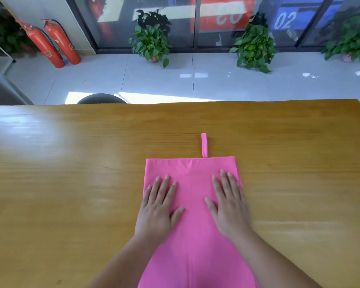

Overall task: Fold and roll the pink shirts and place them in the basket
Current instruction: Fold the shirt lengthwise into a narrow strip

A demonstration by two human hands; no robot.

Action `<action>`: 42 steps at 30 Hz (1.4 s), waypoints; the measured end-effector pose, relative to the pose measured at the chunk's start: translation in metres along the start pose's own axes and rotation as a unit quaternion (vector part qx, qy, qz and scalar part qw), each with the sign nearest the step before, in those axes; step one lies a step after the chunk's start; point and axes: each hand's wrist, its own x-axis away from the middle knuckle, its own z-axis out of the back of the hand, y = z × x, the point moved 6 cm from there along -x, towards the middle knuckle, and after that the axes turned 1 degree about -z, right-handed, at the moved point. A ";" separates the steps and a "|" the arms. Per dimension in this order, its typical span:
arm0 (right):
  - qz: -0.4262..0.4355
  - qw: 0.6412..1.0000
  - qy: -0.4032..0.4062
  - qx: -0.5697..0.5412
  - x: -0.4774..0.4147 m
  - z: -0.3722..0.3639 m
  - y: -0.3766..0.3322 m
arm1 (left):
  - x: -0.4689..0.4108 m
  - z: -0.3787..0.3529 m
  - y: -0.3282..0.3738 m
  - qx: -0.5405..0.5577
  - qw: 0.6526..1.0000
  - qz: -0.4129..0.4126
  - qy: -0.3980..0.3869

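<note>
So the pink shirt (193,221) is folded into a long narrow strip, lying flat on the wooden surface (71,173), a bit right of the middle. Its long axis runs near to far. The near end goes off the bottom of the frame, and the far end is a straight folded edge. One thin strap (204,144) pokes out past that far edge, pointing straight away.

Both hands lie palm-down on the far part of the strip, side by side with a gap of pink between them. The left hand (158,210) sits by the left edge and the right hand (229,206) by the right edge. The grip on both is fully open, with fingers straight, slightly spread and pointing far. They're just pressing the cloth, not pinching anything.
</note>
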 end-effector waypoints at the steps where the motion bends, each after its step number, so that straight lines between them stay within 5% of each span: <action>1: -0.026 1.000 0.008 0.001 -0.011 0.002 0.009 | -0.008 0.002 -0.007 -0.006 1.000 0.016 0.003; 8: -0.105 0.994 0.023 0.008 -0.061 0.013 0.040 | -0.056 0.011 -0.048 0.039 0.998 0.046 0.016; 11: -0.155 0.986 0.057 -0.026 -0.068 0.024 0.048 | -0.062 0.020 -0.071 0.099 0.986 0.120 0.055; 15: -0.253 0.958 0.085 -0.103 -0.076 0.039 0.057 | -0.073 0.035 -0.091 0.125 0.966 0.212 0.076; 22: -0.366 0.892 0.002 -0.263 -0.092 0.044 0.066 | -0.097 0.031 -0.119 0.292 0.903 0.314 0.029; 29: -0.385 0.869 -0.057 -0.306 -0.094 0.046 0.074 | -0.106 0.036 -0.127 0.375 0.863 0.336 -0.033; 35: -0.300 0.887 0.061 -0.347 -0.087 0.056 0.066 | -0.096 0.049 -0.122 0.449 0.834 0.318 -0.030; 42: -0.272 0.801 0.029 -0.532 -0.089 0.080 0.075 | -0.086 0.075 -0.115 0.539 0.794 0.269 -0.081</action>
